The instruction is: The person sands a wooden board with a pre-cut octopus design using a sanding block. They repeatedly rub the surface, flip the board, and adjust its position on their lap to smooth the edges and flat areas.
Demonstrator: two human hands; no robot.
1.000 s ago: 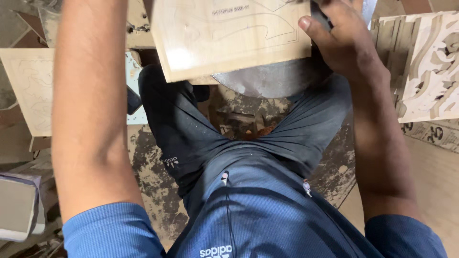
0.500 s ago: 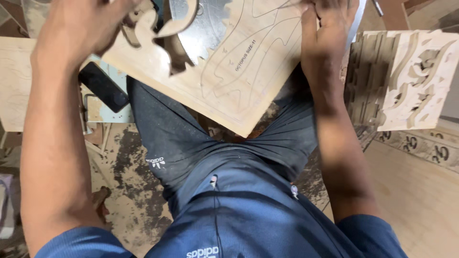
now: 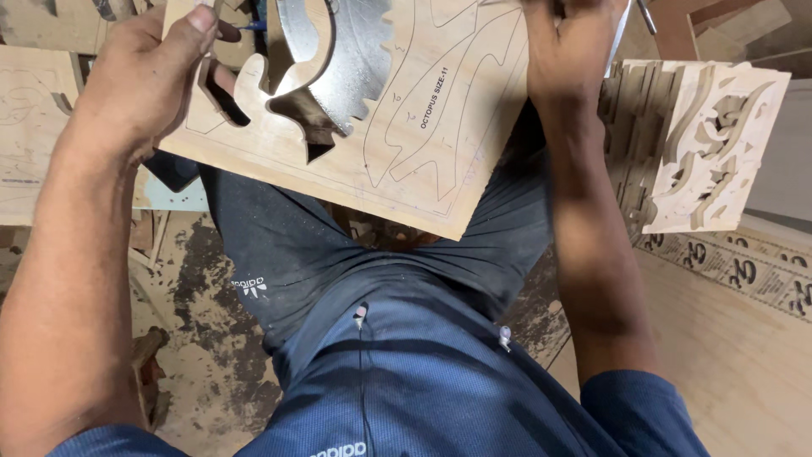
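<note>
You're in a woodworking shop: a stack of cut shapes (image 3: 702, 140) stands beside you, the floor (image 3: 194, 338) is dusty, and outlined boards (image 3: 30, 127) lie around.

Dusty, stained floor (image 3: 199, 338); stack of carved wooden cutouts (image 3: 702, 144) at right; flat plywood sheets (image 3: 34, 127) at left.
</note>
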